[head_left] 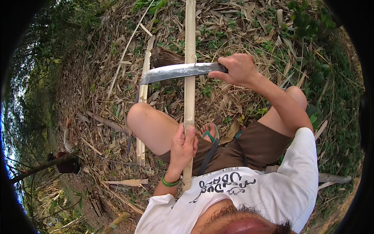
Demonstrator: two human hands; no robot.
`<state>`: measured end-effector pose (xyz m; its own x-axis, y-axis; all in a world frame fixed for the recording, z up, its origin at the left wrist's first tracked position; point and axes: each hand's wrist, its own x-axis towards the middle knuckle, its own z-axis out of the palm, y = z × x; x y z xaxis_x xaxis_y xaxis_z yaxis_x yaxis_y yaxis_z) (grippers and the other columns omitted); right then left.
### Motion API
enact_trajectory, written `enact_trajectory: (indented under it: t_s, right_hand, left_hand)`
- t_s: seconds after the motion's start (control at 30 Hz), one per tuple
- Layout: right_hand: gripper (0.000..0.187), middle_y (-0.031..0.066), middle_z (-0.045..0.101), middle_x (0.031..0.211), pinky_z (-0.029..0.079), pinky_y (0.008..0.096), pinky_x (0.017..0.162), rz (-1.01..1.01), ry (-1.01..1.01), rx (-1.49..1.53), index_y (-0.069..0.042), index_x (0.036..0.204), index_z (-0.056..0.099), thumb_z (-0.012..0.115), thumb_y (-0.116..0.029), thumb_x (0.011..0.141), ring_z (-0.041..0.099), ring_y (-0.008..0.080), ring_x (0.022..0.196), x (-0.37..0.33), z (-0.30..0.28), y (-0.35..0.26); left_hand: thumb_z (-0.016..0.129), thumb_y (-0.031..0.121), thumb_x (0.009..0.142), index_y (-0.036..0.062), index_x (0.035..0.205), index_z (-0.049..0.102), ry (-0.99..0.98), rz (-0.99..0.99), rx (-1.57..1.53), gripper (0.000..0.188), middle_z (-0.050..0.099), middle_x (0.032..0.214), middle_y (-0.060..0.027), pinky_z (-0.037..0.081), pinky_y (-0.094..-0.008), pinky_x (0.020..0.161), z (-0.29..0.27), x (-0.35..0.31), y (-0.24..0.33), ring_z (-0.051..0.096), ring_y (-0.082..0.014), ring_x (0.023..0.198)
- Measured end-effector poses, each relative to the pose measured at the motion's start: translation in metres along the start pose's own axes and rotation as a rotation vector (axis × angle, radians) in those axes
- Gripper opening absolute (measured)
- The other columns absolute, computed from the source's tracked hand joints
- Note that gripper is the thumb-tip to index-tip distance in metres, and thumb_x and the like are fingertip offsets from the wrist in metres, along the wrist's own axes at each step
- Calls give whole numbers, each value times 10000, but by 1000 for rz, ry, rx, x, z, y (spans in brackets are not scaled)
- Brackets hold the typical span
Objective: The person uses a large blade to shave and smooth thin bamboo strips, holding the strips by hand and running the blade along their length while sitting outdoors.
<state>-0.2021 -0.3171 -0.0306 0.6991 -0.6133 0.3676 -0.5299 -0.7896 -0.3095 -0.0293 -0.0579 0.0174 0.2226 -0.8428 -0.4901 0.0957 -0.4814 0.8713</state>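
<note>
A long pale split-bamboo strip (189, 35) runs from the far edge down to my chest. My left hand (183, 147) is wrapped around its near part, thumb lying along the top. In my right hand (238, 70) is the handle of a machete with a slightly curved blade (175, 71). The blade lies crosswise over the strip, well beyond my left hand, its tip pointing left. It seems to touch the strip, where a small curl shows beside the blade. The handle is mostly hidden by my fingers.
Dry leaves cover the ground. Left of the strip lie another split bamboo length (142, 101) and a thin stick (124, 56). A log (167, 57) sits behind the blade. My knees and sandalled foot (209, 132) are close by. Another person (68, 160) is at far left.
</note>
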Motion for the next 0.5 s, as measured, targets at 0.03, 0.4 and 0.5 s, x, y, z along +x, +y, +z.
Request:
enact_trajectory:
  t_s: [0.03, 0.4, 0.5]
  right_hand:
    - [729, 111, 573, 510, 492, 429, 454, 16, 12, -16, -68, 623, 592, 537, -747, 882, 630, 292, 478, 4, -1, 6]
    - [749, 125, 571, 511, 495, 451, 458, 21, -58, 49, -54, 655, 619, 488, -746, 908, 630, 312, 486, -5, 1, -6]
    - [739, 135, 569, 513, 502, 451, 477, -11, 39, 0, -51, 662, 621, 493, -734, 914, 632, 319, 490, 4, -4, 6]
  left_hand:
    - [485, 286, 1084, 79, 979, 485, -7, -3, -1, 232, 426, 570, 26, 318, -209, 383, -1, 0, 1, 385, -46, 419]
    - [477, 289, 1086, 74, 983, 489, -8, 20, 63, 239, 438, 569, 21, 325, -212, 380, -9, -8, -11, 389, -47, 414]
    - [479, 286, 1086, 73, 984, 489, -20, 18, 81, 236, 442, 566, 19, 329, -210, 380, -9, -9, -9, 392, -49, 411]
